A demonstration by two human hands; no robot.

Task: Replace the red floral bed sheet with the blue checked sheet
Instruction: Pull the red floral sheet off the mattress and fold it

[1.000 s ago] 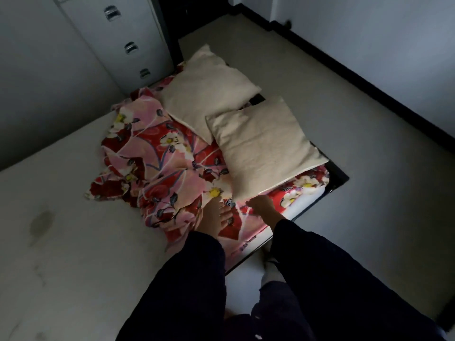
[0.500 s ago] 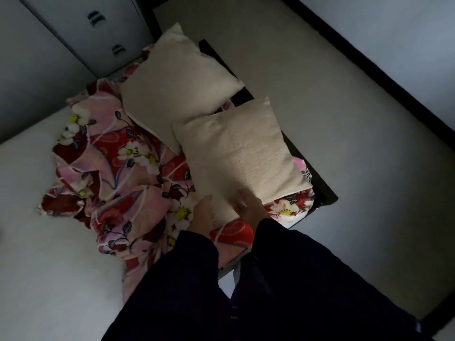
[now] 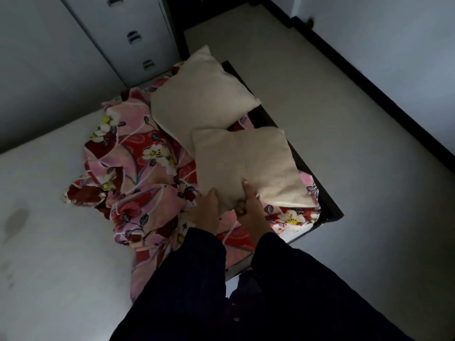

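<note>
The red floral sheet lies bunched in a heap at the head end of the bare white mattress. Two cream pillows rest on it: the far pillow and the near pillow. My left hand holds the near pillow's lower left corner. My right hand grips the same pillow's near edge, thumb on top and fingers curled underneath. No blue checked sheet is in view.
A grey drawer cabinet stands by the head of the bed. The dark bed frame edges the mattress on the right, with pale floor beyond and a dark skirting along the wall.
Both hands have gone from the floral sheet up to the near pillow's edge and taken hold of it. The pillow's near edge is lifted slightly.
</note>
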